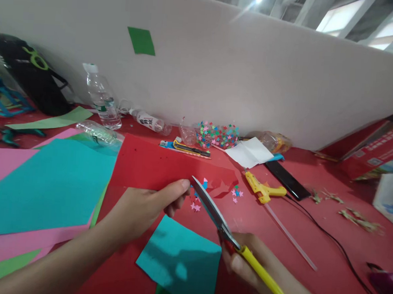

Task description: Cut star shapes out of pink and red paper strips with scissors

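Observation:
My right hand [252, 261] grips a pair of scissors [212, 210] with yellow handles, the blades pointing up and to the left. Close to the blade tips, my left hand [149, 210] is closed in a pinch, thumb against bent fingers; what it holds, if anything, I cannot make out. Beneath the hands lies a teal paper square [183, 257], with a bit of dark green showing under its lower edge. Behind them a red paper sheet [149, 162] is spread out. Small star pieces [196, 207] in pink and blue are scattered beyond the blades.
Teal, pink and green sheets [47, 186] are stacked at left. Along the wall stand a water bottle [103, 97] and a container of coloured stars [217, 135]. A utility knife [189, 149], a yellow glue gun [263, 186] with its cord, and a black phone [287, 181] lie beyond.

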Available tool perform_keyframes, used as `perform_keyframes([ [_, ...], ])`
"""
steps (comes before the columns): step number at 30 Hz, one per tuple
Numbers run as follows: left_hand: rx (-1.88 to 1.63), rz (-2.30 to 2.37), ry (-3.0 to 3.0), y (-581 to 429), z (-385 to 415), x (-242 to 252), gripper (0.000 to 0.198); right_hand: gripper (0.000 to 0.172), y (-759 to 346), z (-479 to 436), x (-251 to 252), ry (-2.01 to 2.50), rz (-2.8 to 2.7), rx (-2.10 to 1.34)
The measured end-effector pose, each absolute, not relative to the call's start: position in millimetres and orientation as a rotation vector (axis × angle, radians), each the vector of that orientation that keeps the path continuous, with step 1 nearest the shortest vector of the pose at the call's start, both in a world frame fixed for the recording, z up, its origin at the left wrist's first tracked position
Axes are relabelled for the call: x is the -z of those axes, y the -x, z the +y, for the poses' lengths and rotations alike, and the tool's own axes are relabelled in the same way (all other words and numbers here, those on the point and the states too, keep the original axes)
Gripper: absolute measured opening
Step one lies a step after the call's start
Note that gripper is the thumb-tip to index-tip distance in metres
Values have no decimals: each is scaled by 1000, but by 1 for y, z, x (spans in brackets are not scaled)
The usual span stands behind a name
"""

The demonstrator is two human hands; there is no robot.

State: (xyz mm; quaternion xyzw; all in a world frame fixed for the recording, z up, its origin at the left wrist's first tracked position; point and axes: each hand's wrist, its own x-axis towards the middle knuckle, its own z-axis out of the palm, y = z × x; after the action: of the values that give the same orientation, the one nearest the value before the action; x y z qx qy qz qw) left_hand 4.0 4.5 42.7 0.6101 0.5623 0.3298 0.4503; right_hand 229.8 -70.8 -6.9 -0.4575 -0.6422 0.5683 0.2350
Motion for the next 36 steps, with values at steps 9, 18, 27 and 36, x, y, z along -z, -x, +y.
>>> perform_keyframes([
  [9, -736, 1449, -1569, -1, 7, -40, 48, 59, -227, -68, 9, 1324, -1797, -1491],
  [18, -741, 1412, -1606, 0, 7, -40, 49, 48, -232, -68, 22, 1376, -1769, -1490],
  [27, -728, 1420, -1587, -1, 7, -41, 48, 51, -232, -67, 23, 1342, -1732, -1527],
  [36, -766, 1371, -1620, -6, 4, -39, 48, 60, -228, -68, 8, 1355, -1758, -1544],
])
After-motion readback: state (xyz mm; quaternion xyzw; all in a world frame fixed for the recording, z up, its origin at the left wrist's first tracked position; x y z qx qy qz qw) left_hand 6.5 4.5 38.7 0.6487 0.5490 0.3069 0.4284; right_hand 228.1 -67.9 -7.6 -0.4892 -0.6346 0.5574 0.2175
